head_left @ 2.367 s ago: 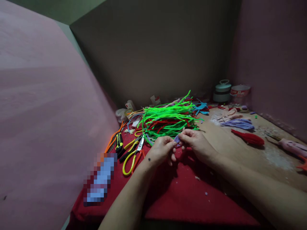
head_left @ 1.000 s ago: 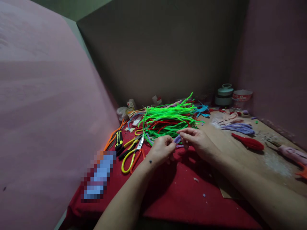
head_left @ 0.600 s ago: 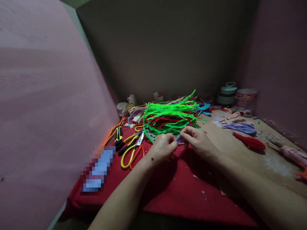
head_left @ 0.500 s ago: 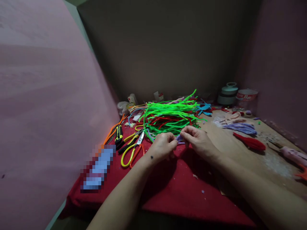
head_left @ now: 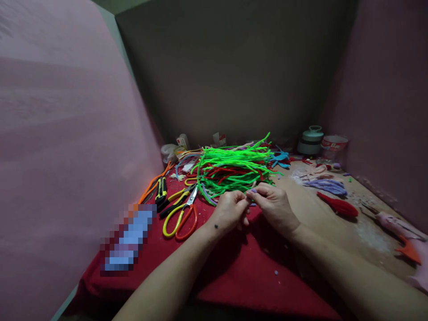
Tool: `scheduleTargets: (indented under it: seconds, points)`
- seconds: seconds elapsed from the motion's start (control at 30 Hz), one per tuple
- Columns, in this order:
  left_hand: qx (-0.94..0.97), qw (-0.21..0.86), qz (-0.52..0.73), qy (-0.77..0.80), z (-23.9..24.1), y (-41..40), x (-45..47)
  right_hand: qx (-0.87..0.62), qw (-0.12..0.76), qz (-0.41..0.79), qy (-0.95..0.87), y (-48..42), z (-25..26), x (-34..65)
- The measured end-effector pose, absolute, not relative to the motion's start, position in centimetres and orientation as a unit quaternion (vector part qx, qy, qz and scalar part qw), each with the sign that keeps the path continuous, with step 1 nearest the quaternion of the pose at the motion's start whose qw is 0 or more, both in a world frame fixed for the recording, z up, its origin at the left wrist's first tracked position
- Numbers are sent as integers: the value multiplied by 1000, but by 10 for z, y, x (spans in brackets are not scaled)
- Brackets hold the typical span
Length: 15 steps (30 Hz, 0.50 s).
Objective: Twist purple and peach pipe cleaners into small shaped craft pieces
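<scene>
Close together above the red cloth, my left hand (head_left: 231, 208) and my right hand (head_left: 274, 206) both pinch a small purple pipe cleaner (head_left: 251, 191). The fingers cover most of it, so its shape is hard to make out. Just beyond them lies a heap of green pipe cleaners (head_left: 234, 158) with red ones mixed in. Scissors (head_left: 180, 218) with one yellow and one red handle rest to the left of my left hand. Beside them are yellow-and-black pliers (head_left: 174, 200).
A yellow-and-black box cutter (head_left: 161, 189) lies at the left. On the right are purple pipe cleaners (head_left: 327, 186), a red bundle (head_left: 337, 205) and a pink glue gun (head_left: 394, 223). A lidded pot (head_left: 310, 140) and a clear tub (head_left: 334, 145) stand at the back.
The fingers of both hands have drawn closer around the purple pipe cleaner, hiding more of it. The view has shifted slightly, and both scissor handles show more fully.
</scene>
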<state>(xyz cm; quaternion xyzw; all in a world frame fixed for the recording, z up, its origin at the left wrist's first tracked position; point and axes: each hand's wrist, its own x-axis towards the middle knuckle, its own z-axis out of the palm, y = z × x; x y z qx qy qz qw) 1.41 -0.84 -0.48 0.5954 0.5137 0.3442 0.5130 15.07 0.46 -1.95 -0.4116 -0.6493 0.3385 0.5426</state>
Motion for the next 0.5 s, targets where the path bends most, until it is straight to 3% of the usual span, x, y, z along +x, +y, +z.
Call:
scheduleTargets:
  seconds: [0.17, 0.37, 0.5]
  points:
    - [587, 515, 372, 502, -2, -9, 14, -377, 512, 402, -659, 5, -19, 150]
    - [592, 529, 376, 477, 3, -13, 18, -371, 538, 298, -696, 1, -20, 151]
    - [582, 548, 357, 482, 4, -11, 17, -376, 517, 323, -698, 3, -17, 153]
